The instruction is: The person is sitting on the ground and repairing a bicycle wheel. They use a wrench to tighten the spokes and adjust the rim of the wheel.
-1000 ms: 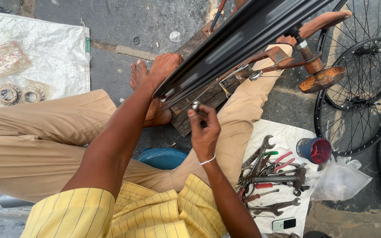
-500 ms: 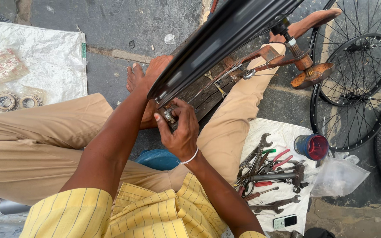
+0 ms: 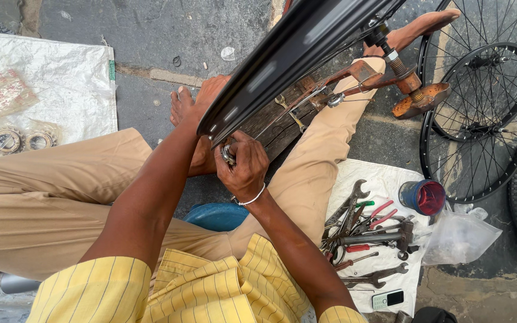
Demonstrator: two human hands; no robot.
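Black wheel rim [image 3: 288, 57] tilted across lap, resting on wooden stand [image 3: 282, 122]. Right hand [image 3: 243, 167] grip closed on small metal part [image 3: 228, 154] at rim's lower edge. Left hand [image 3: 213, 96] behind rim, steadying it; its grip not visible, can't tell. Wrenches [image 3: 360, 230] piled on white cloth [image 3: 384, 179] at right; spoked wheels [image 3: 480, 113] beyond.

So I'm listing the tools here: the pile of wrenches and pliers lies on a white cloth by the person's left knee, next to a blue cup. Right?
Not quite: the pile of wrenches and pliers lies by the person's right knee, as the head view shows. It does sit on the white cloth, next to the blue cup.
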